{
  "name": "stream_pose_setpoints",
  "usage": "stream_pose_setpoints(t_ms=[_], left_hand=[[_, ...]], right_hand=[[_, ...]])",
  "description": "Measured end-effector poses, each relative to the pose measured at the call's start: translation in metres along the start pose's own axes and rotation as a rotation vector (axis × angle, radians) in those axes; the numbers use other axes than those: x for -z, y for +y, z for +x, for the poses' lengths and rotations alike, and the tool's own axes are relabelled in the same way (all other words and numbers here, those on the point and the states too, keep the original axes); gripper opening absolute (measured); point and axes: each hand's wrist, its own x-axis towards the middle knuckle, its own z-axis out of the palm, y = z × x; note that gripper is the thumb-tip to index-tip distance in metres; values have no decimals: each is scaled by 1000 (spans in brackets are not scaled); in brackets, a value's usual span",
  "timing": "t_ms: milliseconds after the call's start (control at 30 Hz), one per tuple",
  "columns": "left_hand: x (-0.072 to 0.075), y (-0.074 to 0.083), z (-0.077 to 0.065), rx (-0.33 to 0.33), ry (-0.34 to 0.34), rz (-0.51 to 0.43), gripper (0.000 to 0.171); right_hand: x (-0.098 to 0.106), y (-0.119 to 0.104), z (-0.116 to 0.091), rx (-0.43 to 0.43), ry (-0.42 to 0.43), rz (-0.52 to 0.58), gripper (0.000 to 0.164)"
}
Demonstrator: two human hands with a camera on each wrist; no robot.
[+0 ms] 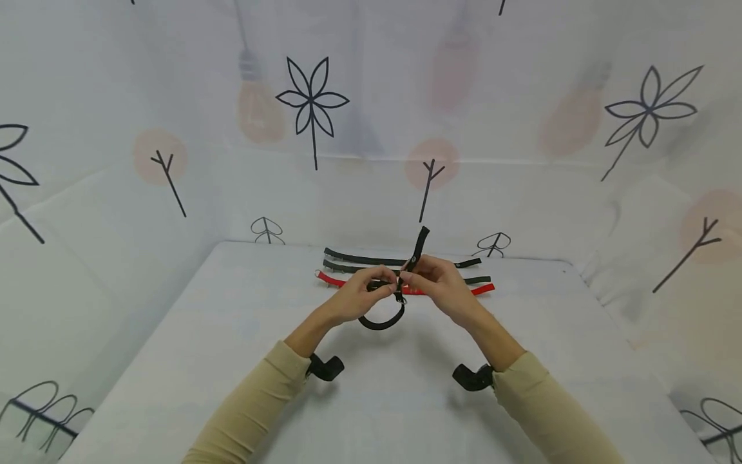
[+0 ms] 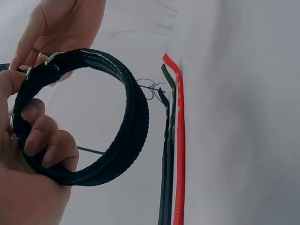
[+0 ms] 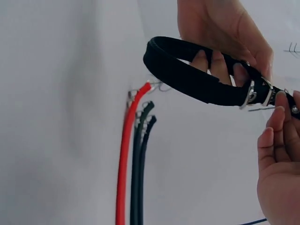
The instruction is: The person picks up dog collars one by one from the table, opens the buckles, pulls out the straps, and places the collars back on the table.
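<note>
A black collar is bent into a loop and held up above the table between both hands. My left hand grips it beside the buckle, fingers curled through the loop, as the left wrist view shows. With thumb and fingertips my right hand pinches the strap near the buckle. The strap's loose end sticks up past the right hand. A metal D-ring sits on the loop next to the buckle. The fingertips partly cover the strap where it meets the buckle.
Behind the hands, a red collar, a dark green collar and another black collar lie side by side, stretched out on the white table. A white patterned cloth stands behind the table's far edge.
</note>
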Motion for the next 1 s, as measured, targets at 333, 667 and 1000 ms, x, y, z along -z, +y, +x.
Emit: stream_pose_setpoints(t_ms=[333, 667, 1000], left_hand=[[-5, 1, 0, -37, 110, -20, 10], [-13, -6, -1, -36, 237, 6, 14], [-13, -5, 0, -128, 108, 268, 33]], right_hand=[[-1, -2, -5, 5, 88, 65, 21], [3, 0, -1, -4, 85, 33, 26], [-1, -4, 11, 11, 60, -121, 18]])
